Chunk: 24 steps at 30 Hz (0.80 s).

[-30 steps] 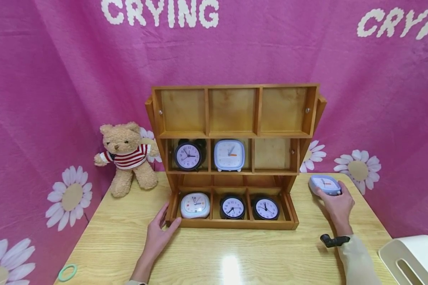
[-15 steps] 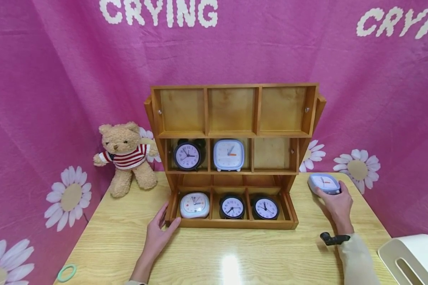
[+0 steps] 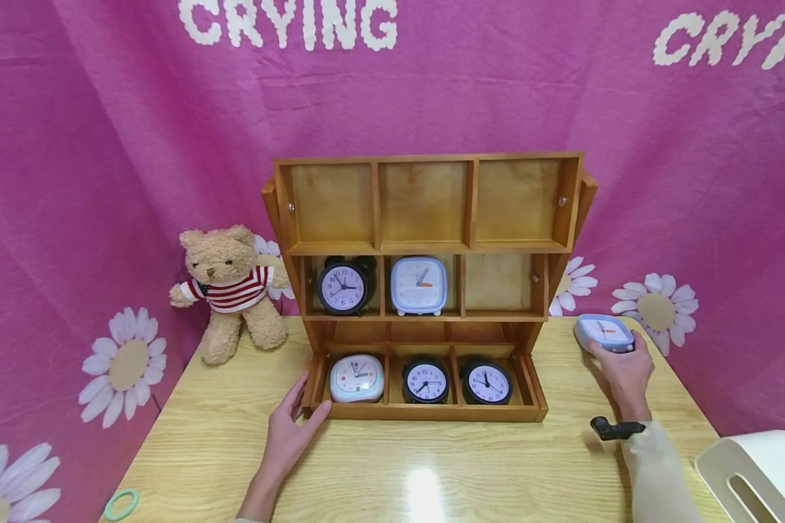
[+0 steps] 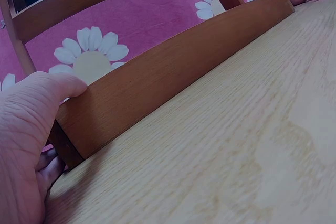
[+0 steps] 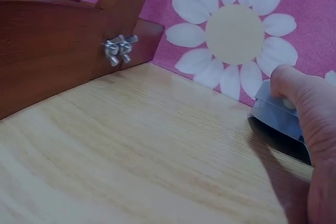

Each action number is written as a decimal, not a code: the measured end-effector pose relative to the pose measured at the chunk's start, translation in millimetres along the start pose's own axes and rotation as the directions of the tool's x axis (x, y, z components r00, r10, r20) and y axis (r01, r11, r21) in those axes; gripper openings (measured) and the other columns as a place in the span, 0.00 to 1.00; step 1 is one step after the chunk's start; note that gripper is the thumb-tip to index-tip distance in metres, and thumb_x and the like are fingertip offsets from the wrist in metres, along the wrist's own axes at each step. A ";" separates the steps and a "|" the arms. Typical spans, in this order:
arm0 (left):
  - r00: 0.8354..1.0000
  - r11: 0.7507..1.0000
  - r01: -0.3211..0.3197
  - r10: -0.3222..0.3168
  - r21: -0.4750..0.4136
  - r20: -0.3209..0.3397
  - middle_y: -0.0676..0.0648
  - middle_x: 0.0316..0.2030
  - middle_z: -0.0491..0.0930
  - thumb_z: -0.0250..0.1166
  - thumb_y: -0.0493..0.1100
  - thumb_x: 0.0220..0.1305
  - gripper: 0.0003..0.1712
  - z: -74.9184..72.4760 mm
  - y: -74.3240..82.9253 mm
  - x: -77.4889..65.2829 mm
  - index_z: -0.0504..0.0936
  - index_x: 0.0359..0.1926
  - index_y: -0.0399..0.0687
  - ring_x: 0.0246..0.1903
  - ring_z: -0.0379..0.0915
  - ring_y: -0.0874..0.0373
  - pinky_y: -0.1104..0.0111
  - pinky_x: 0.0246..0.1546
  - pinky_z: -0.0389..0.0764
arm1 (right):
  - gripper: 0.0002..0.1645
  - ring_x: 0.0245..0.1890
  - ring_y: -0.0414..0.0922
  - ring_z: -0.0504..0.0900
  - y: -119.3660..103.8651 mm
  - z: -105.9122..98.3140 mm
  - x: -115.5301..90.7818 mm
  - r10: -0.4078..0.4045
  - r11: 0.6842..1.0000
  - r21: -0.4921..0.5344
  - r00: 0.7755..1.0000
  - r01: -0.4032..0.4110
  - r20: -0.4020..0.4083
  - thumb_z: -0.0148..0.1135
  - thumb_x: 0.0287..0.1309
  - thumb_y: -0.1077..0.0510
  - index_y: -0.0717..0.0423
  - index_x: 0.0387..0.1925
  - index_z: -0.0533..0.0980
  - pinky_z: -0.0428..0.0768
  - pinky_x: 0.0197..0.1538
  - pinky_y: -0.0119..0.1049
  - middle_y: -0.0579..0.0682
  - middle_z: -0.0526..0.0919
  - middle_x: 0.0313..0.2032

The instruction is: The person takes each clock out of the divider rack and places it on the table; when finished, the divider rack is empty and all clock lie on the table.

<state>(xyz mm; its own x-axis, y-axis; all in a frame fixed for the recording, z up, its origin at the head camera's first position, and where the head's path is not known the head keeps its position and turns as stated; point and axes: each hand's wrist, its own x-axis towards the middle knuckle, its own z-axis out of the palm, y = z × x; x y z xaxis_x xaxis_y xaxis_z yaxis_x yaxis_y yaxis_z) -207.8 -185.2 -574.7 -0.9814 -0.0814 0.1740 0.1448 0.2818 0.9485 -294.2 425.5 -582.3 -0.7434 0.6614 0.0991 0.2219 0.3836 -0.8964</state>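
Note:
A three-tier wooden display rack stands on the table, divided into compartments. At its lower left corner is my left hand, thumb on the front board and fingers round the side. Far to the right, my right hand holds a blue alarm clock between thumb and fingers, its face tipped upward. In the right wrist view the clock is partly hidden by the thumb, with a shadow on the table under it. A black alarm clock and a blue one stand in the middle tier.
The bottom tier holds a white clock and two black clocks, at its centre and right. A teddy bear sits left of the rack. A cream bin and a green ring lie toward the front corners.
My right hand has shifted slightly to the right with the blue alarm clock, and the clock sits a little higher in the head view. My left hand stays at the rack's corner.

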 end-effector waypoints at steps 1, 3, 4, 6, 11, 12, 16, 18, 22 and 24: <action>1.000 1.000 0.000 0.000 0.008 -0.003 0.34 0.74 0.67 0.74 0.43 0.67 0.43 0.5 -0.7 -0.4 0.65 0.78 0.39 0.73 0.64 0.40 0.47 0.70 0.68 | 0.59 0.74 0.66 0.60 0.4 -0.5 1.0 0.000 1.000 0.001 1.000 0.000 -0.003 0.72 0.57 0.44 0.61 0.81 0.55 0.59 0.77 0.59 0.68 0.64 0.75; 1.000 1.000 0.000 0.000 0.020 -0.009 0.35 0.74 0.68 0.74 0.43 0.67 0.43 1.4 -1.8 -1.0 0.65 0.78 0.39 0.72 0.65 0.40 0.46 0.70 0.68 | 0.58 0.74 0.66 0.61 1.1 -1.0 1.9 0.002 1.000 0.003 1.000 -0.002 -0.008 0.72 0.57 0.45 0.60 0.81 0.55 0.59 0.78 0.57 0.68 0.64 0.75; 1.000 1.000 -0.003 0.004 0.028 -0.014 0.35 0.73 0.68 0.74 0.43 0.67 0.43 1.6 -2.1 -1.2 0.66 0.78 0.39 0.72 0.65 0.39 0.46 0.69 0.69 | 0.59 0.74 0.65 0.61 1.1 -1.1 2.1 0.004 1.000 0.004 1.000 -0.004 -0.008 0.72 0.57 0.45 0.60 0.81 0.55 0.58 0.78 0.57 0.67 0.64 0.75; 1.000 0.999 -0.006 0.006 0.037 -0.019 0.35 0.73 0.68 0.74 0.43 0.67 0.43 2.0 -2.2 -1.4 0.66 0.77 0.39 0.72 0.66 0.39 0.46 0.69 0.69 | 0.59 0.75 0.64 0.60 1.4 -0.9 1.8 0.006 1.000 0.013 1.000 -0.006 -0.008 0.72 0.57 0.44 0.59 0.82 0.54 0.58 0.79 0.56 0.66 0.63 0.76; 1.000 1.000 -0.002 0.003 0.030 -0.011 0.35 0.74 0.67 0.74 0.43 0.67 0.43 0.8 0.0 -1.2 0.66 0.78 0.40 0.72 0.65 0.39 0.47 0.70 0.69 | 0.58 0.75 0.60 0.61 1.5 1.1 0.9 0.000 0.999 0.049 1.000 0.001 -0.029 0.73 0.57 0.45 0.57 0.82 0.55 0.58 0.79 0.53 0.62 0.63 0.77; 1.000 1.000 -0.002 0.002 0.025 -0.008 0.35 0.74 0.67 0.74 0.43 0.67 0.43 0.1 0.5 -1.2 0.66 0.78 0.41 0.73 0.64 0.39 0.47 0.70 0.69 | 0.58 0.75 0.60 0.61 1.5 1.7 1.1 -0.004 0.998 0.057 0.999 0.006 -0.036 0.73 0.57 0.45 0.56 0.82 0.56 0.58 0.79 0.52 0.62 0.64 0.76; 1.000 1.000 0.000 0.000 0.005 0.000 0.35 0.74 0.67 0.74 0.43 0.67 0.43 -1.2 2.4 -1.0 0.66 0.78 0.41 0.73 0.64 0.39 0.47 0.71 0.68 | 0.58 0.75 0.58 0.62 2.7 3.4 0.0 -0.024 0.997 0.076 0.998 0.029 -0.057 0.74 0.56 0.45 0.55 0.81 0.56 0.58 0.79 0.50 0.61 0.65 0.76; 1.000 1.000 0.001 -0.001 -0.002 0.000 0.35 0.74 0.67 0.74 0.42 0.67 0.43 -1.3 2.7 -0.8 0.66 0.78 0.41 0.73 0.64 0.40 0.47 0.71 0.68 | 0.60 0.77 0.56 0.59 3.4 3.5 -1.0 -0.025 0.995 0.096 0.997 0.032 -0.068 0.74 0.57 0.44 0.55 0.82 0.54 0.55 0.80 0.48 0.60 0.61 0.78; 1.000 1.000 0.003 -0.003 -0.004 -0.004 0.35 0.73 0.68 0.74 0.42 0.66 0.42 -0.3 2.5 -1.0 0.67 0.77 0.41 0.73 0.64 0.40 0.49 0.70 0.69 | 0.63 0.81 0.49 0.52 3.9 3.0 -5.4 -0.044 0.989 0.134 0.993 0.059 -0.114 0.75 0.57 0.43 0.52 0.84 0.50 0.49 0.82 0.42 0.54 0.55 0.81; 1.000 1.000 0.004 -0.004 -0.001 -0.006 0.35 0.74 0.68 0.74 0.42 0.66 0.42 0.0 2.0 -1.3 0.67 0.77 0.41 0.73 0.64 0.40 0.50 0.70 0.69 | 0.62 0.81 0.46 0.52 2.6 2.8 -8.8 -0.072 0.986 0.142 0.987 0.092 -0.141 0.75 0.57 0.44 0.52 0.84 0.51 0.49 0.82 0.39 0.53 0.56 0.81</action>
<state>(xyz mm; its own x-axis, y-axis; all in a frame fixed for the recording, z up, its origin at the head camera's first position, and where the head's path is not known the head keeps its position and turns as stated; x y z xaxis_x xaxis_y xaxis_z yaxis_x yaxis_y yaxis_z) -206.3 -184.5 -573.0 -0.9811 -0.0884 0.1720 0.1413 0.2800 0.9495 -288.8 418.8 -586.6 -0.6612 0.7162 0.2234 0.0603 0.3476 -0.9357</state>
